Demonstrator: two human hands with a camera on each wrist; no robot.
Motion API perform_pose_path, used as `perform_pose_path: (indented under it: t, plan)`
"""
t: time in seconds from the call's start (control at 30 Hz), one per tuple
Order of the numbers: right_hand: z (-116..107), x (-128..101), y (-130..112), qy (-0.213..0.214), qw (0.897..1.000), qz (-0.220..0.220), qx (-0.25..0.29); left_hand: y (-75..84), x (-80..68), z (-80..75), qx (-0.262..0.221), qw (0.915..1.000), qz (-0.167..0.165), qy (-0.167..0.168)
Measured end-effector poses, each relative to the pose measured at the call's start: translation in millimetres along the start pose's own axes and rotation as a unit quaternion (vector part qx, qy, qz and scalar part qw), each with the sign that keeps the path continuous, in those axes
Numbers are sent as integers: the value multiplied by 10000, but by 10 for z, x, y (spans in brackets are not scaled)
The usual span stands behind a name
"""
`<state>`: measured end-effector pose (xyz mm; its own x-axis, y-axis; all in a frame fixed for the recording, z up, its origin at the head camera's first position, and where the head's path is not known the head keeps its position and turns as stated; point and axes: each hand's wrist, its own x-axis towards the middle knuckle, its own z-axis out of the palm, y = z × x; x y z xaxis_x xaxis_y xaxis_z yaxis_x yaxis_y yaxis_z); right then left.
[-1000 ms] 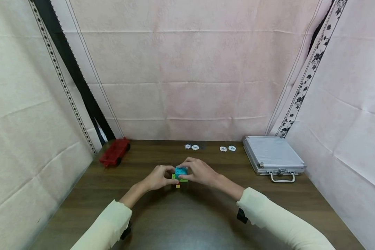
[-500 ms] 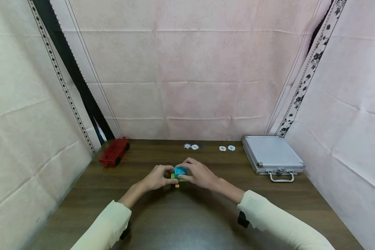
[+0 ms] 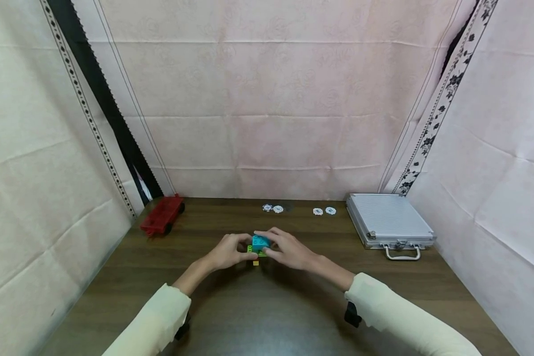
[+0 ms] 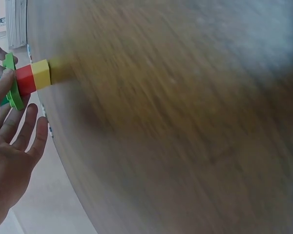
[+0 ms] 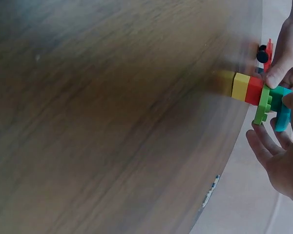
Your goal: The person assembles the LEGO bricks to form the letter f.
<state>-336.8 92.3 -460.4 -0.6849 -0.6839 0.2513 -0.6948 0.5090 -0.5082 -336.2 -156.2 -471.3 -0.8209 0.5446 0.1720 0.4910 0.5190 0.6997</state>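
Dark wooden table (image 3: 293,306), pink draped walls (image 3: 267,99)

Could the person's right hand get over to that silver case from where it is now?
Probably yes: bare table lies between the right hand and the silver case, but that hand now holds the block stack.

Pale pink cloth (image 3: 267,99) drapes three sides of a dark wood-grain tabletop (image 3: 258,306), lit evenly from above.
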Motion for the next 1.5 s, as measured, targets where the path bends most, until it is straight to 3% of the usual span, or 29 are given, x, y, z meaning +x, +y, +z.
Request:
perform_pose_path:
  t: [0.2,0.37,0.6,0.73,1.2,1.5]
  plan:
    - [-44,9,75,201,9984,-67,524,44,68,38,-58,10000,-32,22]
    - [-87,7,136,308,9972,-126,663,72,132,84,-166,9998,-58,30]
    - [-150,-8,216,298,9975,32,643,103,203,150,-129,9993,349,103]
    - [-174,-19,269,306,9972,-5,676,115,241,183,-108,9991,392,133]
    - [-162,-60,442,347,9983,222,422,77,367,296,-146,9994,79,320]
    - [-121,-25,572,502,9945,477,791,40,447,353,161,9982,-335,462]
